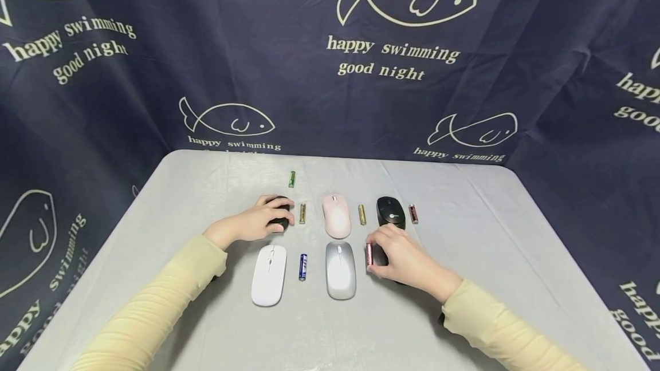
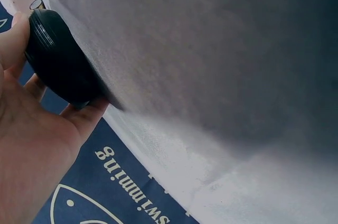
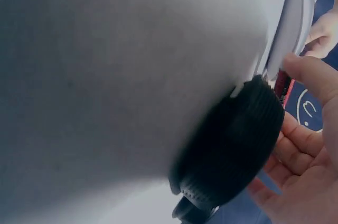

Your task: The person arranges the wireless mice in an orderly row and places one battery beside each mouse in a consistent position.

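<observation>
My left hand (image 1: 258, 219) grips a small black computer mouse (image 1: 281, 213) by its sides at the left of the table; the left wrist view shows the thumb on one side of this mouse (image 2: 63, 57) and fingers on the other. At the right, my right hand (image 1: 404, 256) pinches a red battery (image 1: 369, 255) between thumb and fingertips. Partly hidden under that hand is another black mouse (image 1: 380, 255), whose dark ridged side (image 3: 232, 145) shows in the right wrist view. Just beyond the right hand lies a third black mouse (image 1: 391, 212).
A pink mouse (image 1: 337, 216), a silver mouse (image 1: 340, 271) and a white mouse (image 1: 268, 275) lie on the table (image 1: 289, 336). Among them are two gold batteries (image 1: 302, 213), a blue battery (image 1: 302, 267), a green battery (image 1: 292, 179) and a dark red battery (image 1: 413, 214). Behind hangs a dark blue curtain (image 1: 309, 102).
</observation>
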`<state>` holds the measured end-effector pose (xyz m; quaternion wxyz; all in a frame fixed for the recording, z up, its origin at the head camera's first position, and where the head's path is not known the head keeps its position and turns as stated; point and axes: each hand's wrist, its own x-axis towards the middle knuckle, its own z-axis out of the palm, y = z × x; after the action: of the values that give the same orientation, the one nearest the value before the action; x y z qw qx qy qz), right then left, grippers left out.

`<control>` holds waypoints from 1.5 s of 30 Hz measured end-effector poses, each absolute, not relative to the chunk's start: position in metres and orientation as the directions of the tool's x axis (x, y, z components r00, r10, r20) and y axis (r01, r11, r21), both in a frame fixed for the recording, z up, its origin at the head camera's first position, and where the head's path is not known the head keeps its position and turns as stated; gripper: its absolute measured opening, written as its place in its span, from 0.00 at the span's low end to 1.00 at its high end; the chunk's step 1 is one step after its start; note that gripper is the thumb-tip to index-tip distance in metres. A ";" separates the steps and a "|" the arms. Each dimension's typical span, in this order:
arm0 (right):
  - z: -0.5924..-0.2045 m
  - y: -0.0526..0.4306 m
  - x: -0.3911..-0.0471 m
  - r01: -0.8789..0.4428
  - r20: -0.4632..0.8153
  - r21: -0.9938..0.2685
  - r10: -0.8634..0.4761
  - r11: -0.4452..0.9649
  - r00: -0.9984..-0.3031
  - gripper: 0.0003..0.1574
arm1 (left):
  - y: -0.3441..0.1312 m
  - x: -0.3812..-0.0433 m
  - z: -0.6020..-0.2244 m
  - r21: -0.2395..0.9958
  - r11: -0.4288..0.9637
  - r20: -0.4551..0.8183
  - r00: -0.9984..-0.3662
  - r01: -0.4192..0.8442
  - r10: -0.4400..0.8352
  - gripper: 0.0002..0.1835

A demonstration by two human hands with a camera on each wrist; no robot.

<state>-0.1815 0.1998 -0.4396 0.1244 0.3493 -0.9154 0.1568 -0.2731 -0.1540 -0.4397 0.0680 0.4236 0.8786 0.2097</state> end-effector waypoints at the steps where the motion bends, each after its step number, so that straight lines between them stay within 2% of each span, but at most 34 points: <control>1: -0.440 0.200 -0.181 -0.679 0.333 -0.200 -0.603 0.706 -0.725 0.28 | -0.154 -0.273 -0.439 0.427 0.555 0.055 -0.633 0.714 0.772 0.10; 9: -0.444 0.200 -0.180 -0.687 0.295 -0.193 -0.627 0.700 -0.721 0.28 | -0.153 -0.274 -0.439 0.425 0.557 0.048 -0.632 0.713 0.773 0.10; 15: -0.444 0.201 -0.179 -0.666 0.244 -0.226 -0.621 0.710 -0.745 0.27 | -0.153 -0.274 -0.439 0.426 0.555 0.048 -0.631 0.714 0.774 0.10; 45: -0.440 0.200 -0.179 -0.637 0.195 -0.257 -0.606 0.727 -0.771 0.29 | -0.152 -0.272 -0.436 0.422 0.551 0.056 -0.627 0.720 0.777 0.11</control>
<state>-0.1790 0.2002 -0.4402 0.0489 0.3350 -0.9279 0.1559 -0.2719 -0.1521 -0.4364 0.0688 0.4264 0.8779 0.2068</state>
